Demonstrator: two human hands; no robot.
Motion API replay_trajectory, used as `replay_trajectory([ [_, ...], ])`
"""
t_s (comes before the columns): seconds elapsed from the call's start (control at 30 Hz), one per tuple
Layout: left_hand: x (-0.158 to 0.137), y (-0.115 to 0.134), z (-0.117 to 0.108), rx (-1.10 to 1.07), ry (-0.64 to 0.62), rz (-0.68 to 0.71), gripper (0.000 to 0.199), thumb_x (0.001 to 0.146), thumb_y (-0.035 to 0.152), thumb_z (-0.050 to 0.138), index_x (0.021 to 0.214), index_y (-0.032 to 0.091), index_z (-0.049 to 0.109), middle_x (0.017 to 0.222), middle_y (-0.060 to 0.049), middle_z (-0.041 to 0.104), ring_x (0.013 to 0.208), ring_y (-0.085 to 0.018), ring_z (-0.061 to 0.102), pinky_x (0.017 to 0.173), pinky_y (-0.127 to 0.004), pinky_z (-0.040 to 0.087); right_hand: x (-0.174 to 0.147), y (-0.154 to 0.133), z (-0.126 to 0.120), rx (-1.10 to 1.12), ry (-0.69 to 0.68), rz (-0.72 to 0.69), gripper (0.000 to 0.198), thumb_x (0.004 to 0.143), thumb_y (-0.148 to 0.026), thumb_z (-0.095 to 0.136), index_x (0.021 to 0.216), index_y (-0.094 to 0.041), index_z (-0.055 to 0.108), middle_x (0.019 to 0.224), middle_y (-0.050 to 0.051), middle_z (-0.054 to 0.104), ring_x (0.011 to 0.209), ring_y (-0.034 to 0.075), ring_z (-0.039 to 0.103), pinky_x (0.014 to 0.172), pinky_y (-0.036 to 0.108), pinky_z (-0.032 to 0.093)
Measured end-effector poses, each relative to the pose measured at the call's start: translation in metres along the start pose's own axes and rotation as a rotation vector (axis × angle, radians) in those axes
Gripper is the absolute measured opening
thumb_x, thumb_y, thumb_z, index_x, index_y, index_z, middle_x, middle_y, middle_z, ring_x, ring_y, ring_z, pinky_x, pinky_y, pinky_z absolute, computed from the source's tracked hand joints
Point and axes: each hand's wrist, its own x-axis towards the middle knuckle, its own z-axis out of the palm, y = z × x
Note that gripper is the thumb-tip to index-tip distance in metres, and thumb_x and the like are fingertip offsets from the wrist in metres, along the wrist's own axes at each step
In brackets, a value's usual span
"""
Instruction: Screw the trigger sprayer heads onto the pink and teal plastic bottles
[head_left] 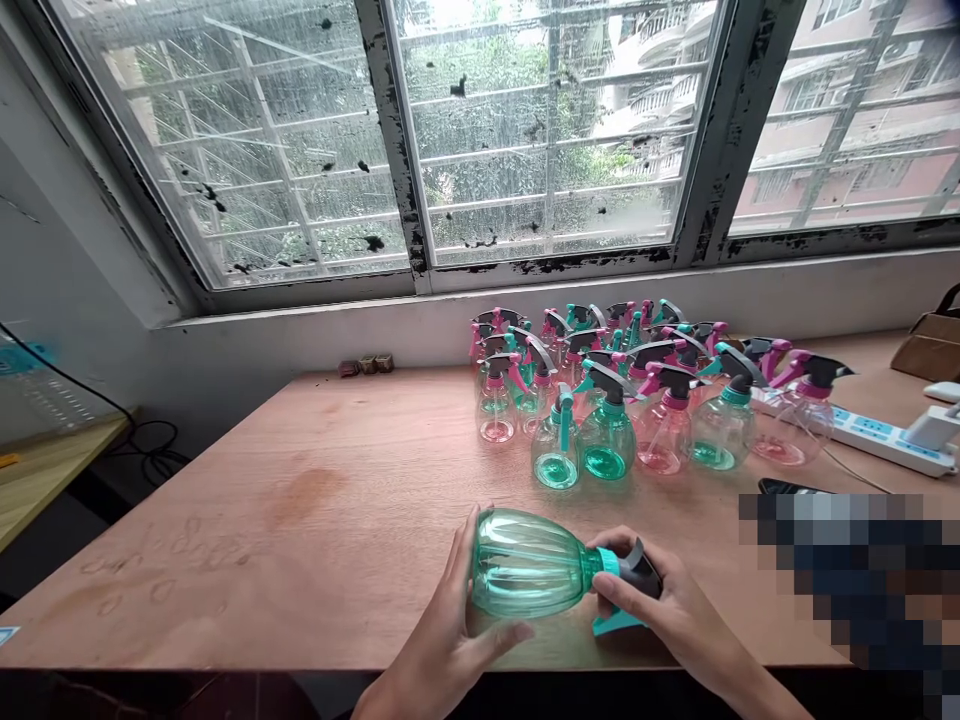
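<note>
A clear green spray bottle [529, 563] lies on its side between my two hands, just over the front of the table. My left hand [459, 615] cups the bottle's base, thumb below and fingers behind it. At the neck, my right hand [652, 590] grips the teal collar and the black spray head with thumb and fingers. The teal trigger [619, 622] points down below that hand. Beyond my hands stand several spray bottles in a group, among them a green one [607, 445] and a pink one [664, 440].
The wooden table [247, 500] runs under a barred window. A white power strip [885, 435] with a plug and a brown box [930, 340] are on the right. Small blocks [367, 365] sit by the wall. A phone [787, 488] lies at right, beside a blurred patch.
</note>
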Motion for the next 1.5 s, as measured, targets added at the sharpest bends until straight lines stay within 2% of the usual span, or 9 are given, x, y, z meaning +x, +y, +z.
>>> replay_trajectory([
  [0.63,0.0,0.001,0.0,0.0,-0.004,0.021,0.088,0.089,0.037,0.069,0.156,0.032,0.012,0.166,-0.007,0.015,0.151,-0.033,0.016,0.125,-0.048,0.016,-0.001,-0.001,-0.001,0.021,-0.001,0.017,0.028,0.083,-0.043,0.074,0.096,-0.019,0.068,0.063,-0.002,0.068,0.06,0.019,0.067,0.061,0.031,0.058],
  [0.73,0.0,-0.003,0.0,-0.017,-0.02,0.037,0.091,0.091,0.035,0.067,0.156,0.037,0.003,0.166,-0.005,0.013,0.151,-0.033,0.019,0.123,-0.049,0.022,-0.001,0.0,-0.001,0.014,0.008,0.017,0.029,0.082,-0.044,0.074,0.096,-0.019,0.068,0.062,-0.002,0.069,0.06,0.019,0.067,0.061,0.031,0.057],
  [0.83,0.0,-0.006,0.0,0.0,-0.023,0.067,0.088,0.097,0.032,0.058,0.155,0.04,-0.007,0.165,-0.006,0.016,0.15,-0.032,0.023,0.123,-0.053,0.015,0.0,0.0,-0.001,0.027,-0.008,0.026,0.031,0.082,-0.046,0.074,0.096,-0.019,0.067,0.062,-0.001,0.068,0.06,0.019,0.066,0.061,0.031,0.056],
  [0.9,-0.001,-0.007,0.0,0.001,-0.024,0.056,0.095,0.095,0.032,0.061,0.155,0.038,-0.011,0.165,-0.007,0.017,0.151,-0.032,0.02,0.124,-0.053,0.011,0.0,-0.001,0.0,0.038,-0.009,0.033,0.032,0.081,-0.047,0.074,0.096,-0.019,0.067,0.061,-0.001,0.068,0.06,0.02,0.066,0.06,0.032,0.056],
  [1.0,-0.002,-0.005,0.001,-0.105,-0.028,0.025,0.112,0.086,0.036,0.074,0.154,0.036,-0.014,0.167,-0.009,0.01,0.15,-0.034,0.021,0.122,-0.051,0.022,-0.001,-0.002,0.001,0.014,0.017,0.029,0.033,0.079,-0.048,0.075,0.095,-0.02,0.068,0.062,-0.002,0.067,0.059,0.02,0.067,0.061,0.033,0.057],
  [1.1,-0.002,-0.002,-0.001,-0.117,-0.009,0.023,0.1,0.087,0.04,0.072,0.157,0.035,-0.001,0.167,-0.008,0.01,0.15,-0.034,0.02,0.121,-0.048,0.027,-0.001,-0.002,0.0,-0.02,0.016,0.022,0.034,0.079,-0.049,0.075,0.095,-0.02,0.068,0.061,-0.002,0.067,0.059,0.02,0.067,0.06,0.032,0.056],
  [1.23,-0.002,0.003,-0.001,-0.034,0.001,0.064,0.092,0.088,0.034,0.071,0.156,0.038,0.009,0.166,-0.005,0.016,0.151,-0.032,0.019,0.123,-0.047,0.021,0.001,0.0,-0.003,0.016,-0.011,0.025,0.033,0.081,-0.048,0.074,0.095,-0.018,0.067,0.06,-0.001,0.068,0.059,0.02,0.065,0.06,0.031,0.055],
  [1.37,-0.002,0.001,0.001,0.028,0.057,0.106,0.073,0.099,0.034,0.054,0.155,0.043,0.009,0.165,-0.002,0.018,0.152,-0.029,0.015,0.125,-0.051,0.009,0.001,-0.001,-0.005,0.032,-0.005,0.017,0.031,0.081,-0.045,0.074,0.095,-0.018,0.067,0.061,-0.001,0.067,0.059,0.019,0.065,0.059,0.03,0.054],
  [1.5,0.0,-0.004,0.0,-0.002,0.021,0.067,0.099,0.09,0.035,0.068,0.156,0.038,-0.007,0.167,-0.005,0.01,0.152,-0.032,0.013,0.125,-0.052,0.007,0.001,-0.001,-0.004,-0.003,-0.01,0.008,0.03,0.081,-0.043,0.075,0.096,-0.019,0.067,0.063,-0.002,0.067,0.06,0.018,0.065,0.061,0.03,0.053],
])
